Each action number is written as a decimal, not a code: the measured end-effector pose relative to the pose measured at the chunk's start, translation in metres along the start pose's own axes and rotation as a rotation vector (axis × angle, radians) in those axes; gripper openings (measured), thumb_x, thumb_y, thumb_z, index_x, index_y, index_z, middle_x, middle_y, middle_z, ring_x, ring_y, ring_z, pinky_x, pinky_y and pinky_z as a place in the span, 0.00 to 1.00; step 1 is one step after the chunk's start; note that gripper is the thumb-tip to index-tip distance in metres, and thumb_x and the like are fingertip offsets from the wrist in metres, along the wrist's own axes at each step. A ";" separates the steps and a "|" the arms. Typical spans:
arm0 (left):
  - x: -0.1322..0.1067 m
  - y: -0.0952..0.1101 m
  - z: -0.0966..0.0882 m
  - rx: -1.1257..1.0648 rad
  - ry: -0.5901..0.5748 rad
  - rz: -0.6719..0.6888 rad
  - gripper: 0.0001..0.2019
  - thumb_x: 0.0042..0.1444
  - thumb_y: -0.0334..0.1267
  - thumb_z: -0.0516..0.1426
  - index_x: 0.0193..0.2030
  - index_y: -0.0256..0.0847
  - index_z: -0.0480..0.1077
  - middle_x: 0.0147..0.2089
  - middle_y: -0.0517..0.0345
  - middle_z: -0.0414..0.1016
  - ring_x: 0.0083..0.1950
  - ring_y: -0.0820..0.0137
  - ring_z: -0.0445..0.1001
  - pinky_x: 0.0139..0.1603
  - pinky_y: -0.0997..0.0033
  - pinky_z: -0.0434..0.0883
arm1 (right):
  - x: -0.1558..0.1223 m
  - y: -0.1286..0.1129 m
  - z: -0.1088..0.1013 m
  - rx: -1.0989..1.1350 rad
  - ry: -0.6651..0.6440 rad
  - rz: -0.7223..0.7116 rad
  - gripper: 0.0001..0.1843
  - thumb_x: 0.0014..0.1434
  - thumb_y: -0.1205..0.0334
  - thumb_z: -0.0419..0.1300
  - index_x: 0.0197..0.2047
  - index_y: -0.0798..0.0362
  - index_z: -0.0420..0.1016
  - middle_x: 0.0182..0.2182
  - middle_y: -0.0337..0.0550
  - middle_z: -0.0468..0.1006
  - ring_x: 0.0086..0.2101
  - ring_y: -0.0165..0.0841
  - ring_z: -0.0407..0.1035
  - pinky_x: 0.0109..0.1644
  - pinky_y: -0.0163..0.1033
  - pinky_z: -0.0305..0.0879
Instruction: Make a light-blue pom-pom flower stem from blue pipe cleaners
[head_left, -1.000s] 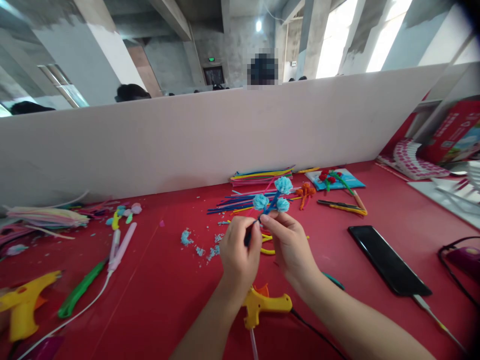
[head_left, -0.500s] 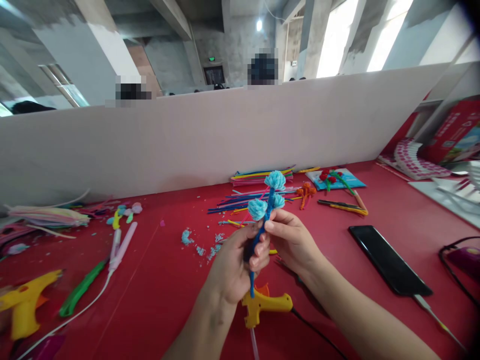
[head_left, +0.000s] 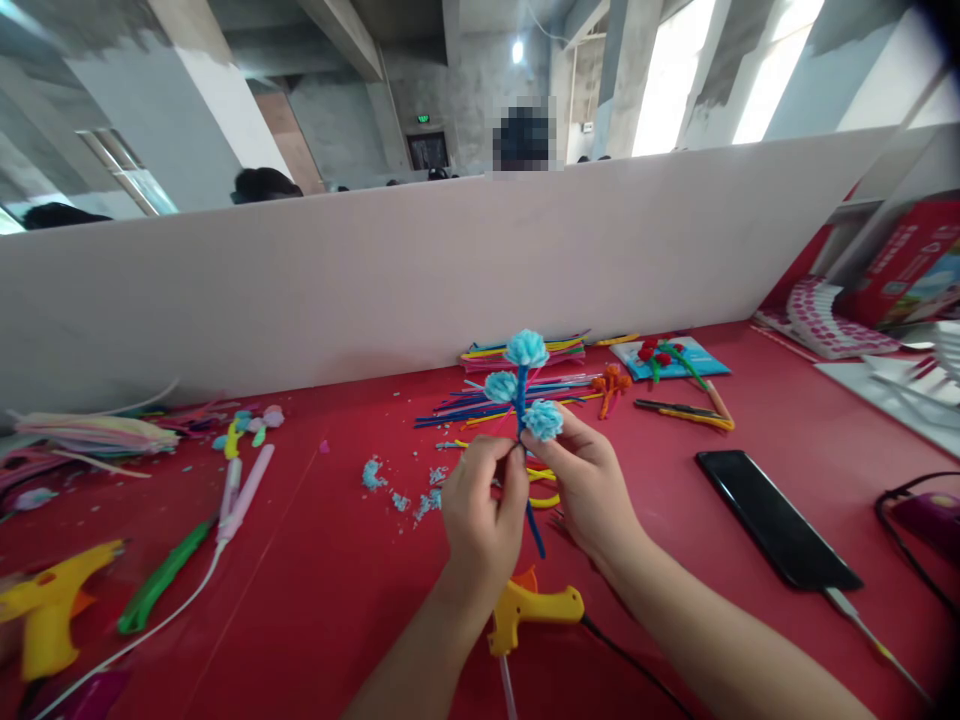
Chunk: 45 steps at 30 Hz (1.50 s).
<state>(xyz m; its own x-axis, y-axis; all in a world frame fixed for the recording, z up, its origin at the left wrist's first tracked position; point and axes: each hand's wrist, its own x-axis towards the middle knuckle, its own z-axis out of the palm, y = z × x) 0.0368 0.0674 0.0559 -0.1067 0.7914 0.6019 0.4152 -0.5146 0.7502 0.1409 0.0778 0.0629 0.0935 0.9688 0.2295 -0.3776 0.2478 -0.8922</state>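
A pipe-cleaner sprig [head_left: 523, 390] with a dark blue stem and three fluffy light-blue pompoms stands nearly upright above the red table [head_left: 322, 560]. My left hand [head_left: 480, 510] is closed, pinching the stem just under the pompoms. My right hand [head_left: 589, 485] is closed too, its fingers pressed on the stem beside the lowest pompom. The stem's free end pokes down between both hands. A yellow glue gun [head_left: 529, 608] lies on the table right below my wrists.
Loose coloured pipe cleaners [head_left: 510, 385] lie behind the hands, light-blue fluff scraps [head_left: 397, 490] to the left. A black phone [head_left: 776, 520] on a cable lies at right. Another yellow glue gun [head_left: 49, 610] and a green strip [head_left: 161, 580] lie at left. A white partition [head_left: 420, 270] bounds the table.
The sprig has turned between my fingers: the pompoms rose and shifted left, and the stem's lower end swung from behind my left hand to between both hands.
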 end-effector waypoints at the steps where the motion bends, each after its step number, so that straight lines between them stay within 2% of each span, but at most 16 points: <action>1: 0.001 0.004 -0.001 -0.101 -0.025 -0.104 0.05 0.57 0.36 0.54 0.32 0.40 0.69 0.27 0.59 0.70 0.28 0.73 0.68 0.31 0.74 0.66 | -0.001 0.000 0.001 0.060 -0.004 0.024 0.01 0.52 0.64 0.62 0.30 0.51 0.74 0.28 0.37 0.69 0.29 0.28 0.62 0.33 0.33 0.62; 5: 0.008 0.018 -0.002 -0.611 -0.149 -0.556 0.08 0.56 0.38 0.54 0.28 0.38 0.67 0.21 0.63 0.66 0.21 0.77 0.63 0.23 0.78 0.63 | -0.001 -0.001 0.003 0.253 -0.107 0.158 0.05 0.54 0.61 0.61 0.28 0.51 0.71 0.18 0.33 0.67 0.16 0.26 0.60 0.19 0.32 0.60; 9: 0.015 0.019 -0.007 -1.028 -0.258 -0.897 0.05 0.52 0.34 0.56 0.28 0.35 0.67 0.21 0.62 0.65 0.19 0.81 0.61 0.19 0.82 0.59 | 0.000 0.000 0.000 0.360 -0.170 0.264 0.08 0.54 0.60 0.61 0.26 0.53 0.70 0.16 0.34 0.71 0.13 0.29 0.65 0.16 0.33 0.64; 12: 0.017 0.014 -0.011 -1.313 -0.391 -1.065 0.03 0.49 0.31 0.57 0.27 0.32 0.68 0.21 0.62 0.62 0.20 0.83 0.59 0.19 0.85 0.58 | 0.001 0.002 -0.003 0.378 -0.177 0.363 0.10 0.51 0.59 0.64 0.25 0.54 0.70 0.17 0.38 0.74 0.16 0.31 0.69 0.19 0.36 0.68; 15: 0.018 0.010 -0.014 -1.444 -0.519 -1.103 0.04 0.48 0.30 0.57 0.26 0.30 0.68 0.22 0.61 0.61 0.19 0.84 0.58 0.19 0.86 0.58 | 0.000 0.001 -0.004 0.386 -0.178 0.397 0.10 0.48 0.60 0.67 0.25 0.55 0.72 0.17 0.38 0.75 0.17 0.31 0.71 0.21 0.35 0.71; 20: 0.018 0.013 -0.016 -1.404 -0.626 -1.034 0.06 0.50 0.31 0.56 0.25 0.32 0.68 0.20 0.62 0.59 0.17 0.84 0.54 0.17 0.84 0.56 | 0.000 -0.003 -0.005 0.427 -0.219 0.443 0.09 0.44 0.62 0.68 0.28 0.55 0.73 0.18 0.36 0.75 0.17 0.30 0.70 0.22 0.34 0.70; 22: 0.018 0.016 -0.014 -1.341 -0.601 -1.006 0.06 0.49 0.33 0.57 0.25 0.32 0.68 0.20 0.62 0.60 0.17 0.84 0.56 0.17 0.84 0.56 | 0.001 -0.004 -0.005 0.422 -0.241 0.466 0.10 0.45 0.59 0.68 0.26 0.55 0.72 0.16 0.36 0.74 0.17 0.30 0.70 0.21 0.34 0.70; 24: 0.017 0.018 -0.011 -1.221 -0.505 -0.953 0.07 0.50 0.35 0.58 0.26 0.33 0.68 0.21 0.62 0.62 0.18 0.83 0.57 0.18 0.83 0.56 | 0.003 -0.004 -0.005 0.404 -0.256 0.460 0.12 0.48 0.57 0.66 0.24 0.55 0.71 0.15 0.36 0.73 0.15 0.29 0.68 0.19 0.34 0.67; 26: 0.015 0.016 -0.006 -1.003 -0.349 -0.805 0.07 0.52 0.38 0.57 0.29 0.36 0.68 0.22 0.62 0.64 0.20 0.81 0.61 0.20 0.81 0.60 | 0.005 -0.003 -0.004 0.364 -0.229 0.400 0.12 0.51 0.56 0.63 0.24 0.54 0.70 0.15 0.34 0.71 0.14 0.28 0.64 0.18 0.33 0.64; 28: 0.012 0.010 -0.002 -0.687 -0.185 -0.584 0.06 0.55 0.39 0.56 0.32 0.38 0.68 0.24 0.62 0.66 0.23 0.77 0.65 0.25 0.78 0.64 | 0.007 0.001 -0.001 0.321 -0.136 0.307 0.10 0.52 0.58 0.63 0.25 0.54 0.70 0.17 0.32 0.70 0.17 0.25 0.63 0.22 0.31 0.63; 30: 0.008 0.001 0.001 -0.367 -0.069 -0.377 0.06 0.57 0.40 0.54 0.34 0.40 0.67 0.27 0.60 0.69 0.28 0.74 0.68 0.29 0.75 0.67 | 0.007 0.006 0.001 0.291 -0.030 0.257 0.08 0.51 0.59 0.64 0.26 0.54 0.71 0.20 0.32 0.69 0.21 0.24 0.63 0.28 0.29 0.61; 34: 0.002 -0.013 0.004 0.081 0.035 -0.046 0.05 0.59 0.37 0.52 0.35 0.41 0.67 0.31 0.57 0.71 0.32 0.71 0.70 0.34 0.72 0.67 | 0.005 0.013 0.005 0.220 0.074 0.251 0.09 0.49 0.58 0.65 0.26 0.54 0.72 0.21 0.33 0.67 0.24 0.25 0.60 0.29 0.30 0.57; 38: -0.001 -0.018 0.005 0.287 0.057 0.218 0.03 0.58 0.32 0.52 0.37 0.41 0.67 0.31 0.56 0.71 0.32 0.71 0.70 0.35 0.73 0.66 | 0.003 0.011 0.005 0.163 0.109 0.140 0.07 0.48 0.60 0.64 0.25 0.52 0.71 0.22 0.33 0.67 0.24 0.26 0.59 0.29 0.32 0.56; 40: -0.001 -0.017 0.005 0.304 0.037 0.264 0.04 0.58 0.31 0.52 0.37 0.40 0.67 0.31 0.55 0.71 0.33 0.71 0.70 0.35 0.73 0.66 | 0.003 0.008 0.004 0.141 0.100 0.121 0.07 0.47 0.61 0.65 0.24 0.52 0.71 0.21 0.32 0.67 0.23 0.26 0.59 0.30 0.33 0.57; 42: 0.001 -0.014 0.003 0.270 0.012 0.221 0.04 0.58 0.32 0.52 0.36 0.40 0.68 0.31 0.56 0.71 0.33 0.71 0.70 0.35 0.73 0.66 | 0.003 0.006 0.004 0.116 0.094 0.114 0.08 0.47 0.61 0.65 0.23 0.52 0.70 0.20 0.32 0.66 0.23 0.26 0.59 0.30 0.33 0.57; 45: 0.006 -0.004 -0.001 0.057 -0.083 -0.051 0.05 0.58 0.36 0.53 0.33 0.40 0.69 0.30 0.57 0.71 0.31 0.72 0.70 0.34 0.73 0.66 | 0.005 0.002 0.001 0.092 0.086 0.090 0.09 0.47 0.61 0.66 0.23 0.53 0.70 0.20 0.32 0.67 0.23 0.26 0.60 0.29 0.33 0.58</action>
<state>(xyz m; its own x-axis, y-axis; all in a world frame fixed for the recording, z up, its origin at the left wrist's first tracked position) 0.0331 0.0740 0.0568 -0.0552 0.8418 0.5370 0.4623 -0.4551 0.7610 0.1396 0.0828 0.0629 0.1323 0.9848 0.1125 -0.4702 0.1623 -0.8675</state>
